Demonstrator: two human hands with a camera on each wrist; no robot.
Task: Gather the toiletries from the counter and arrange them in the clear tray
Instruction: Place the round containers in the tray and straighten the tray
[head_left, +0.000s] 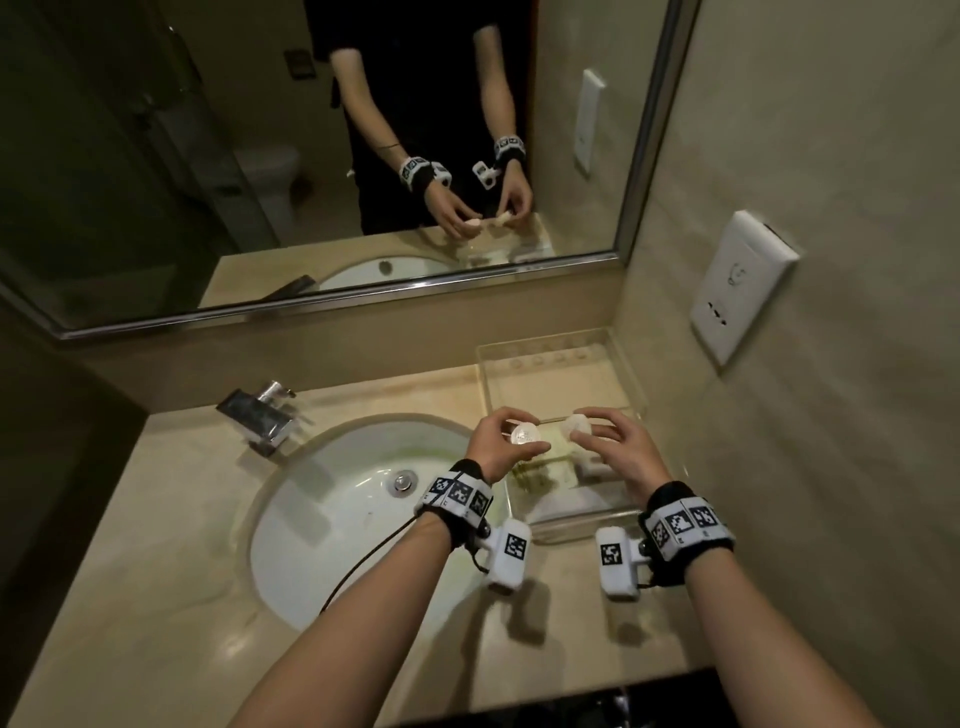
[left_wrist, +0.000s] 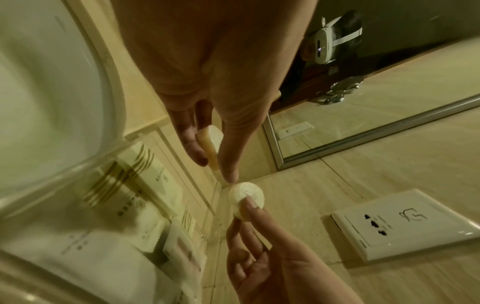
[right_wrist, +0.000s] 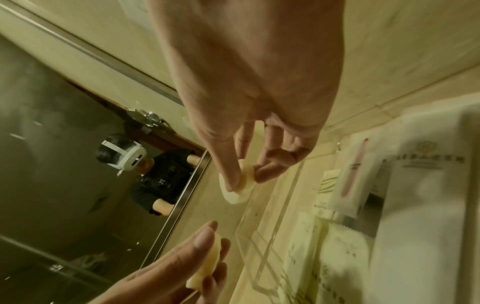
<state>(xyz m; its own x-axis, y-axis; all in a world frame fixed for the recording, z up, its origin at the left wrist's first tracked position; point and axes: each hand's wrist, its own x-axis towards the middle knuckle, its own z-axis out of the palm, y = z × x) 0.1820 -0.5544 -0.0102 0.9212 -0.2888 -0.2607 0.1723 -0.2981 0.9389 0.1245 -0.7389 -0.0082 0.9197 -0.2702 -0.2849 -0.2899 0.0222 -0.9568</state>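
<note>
Packets (head_left: 550, 488): white sachets lying in the near end of the clear tray (head_left: 618, 364); print too blurred to read.
Left hand (head_left: 501, 441): pinches a round wrapped soap (head_left: 524, 434) above the tray's left edge.
Right hand (head_left: 618, 449): pinches a second round soap (head_left: 577, 423) over the tray.
Socket plate (head_left: 740, 283): far right wall, hairdryer symbol.

My wrist bands (head_left: 460, 493) are black with white panels of black square codes. The counter (head_left: 171, 509) is beige, the basin (head_left: 332, 525) white. Cream packets (left_wrist: 145, 181) in the clear tray (head_left: 618, 364) carry gold stripes. 2 soap discs (head_left: 524, 433) are off-white.
</note>
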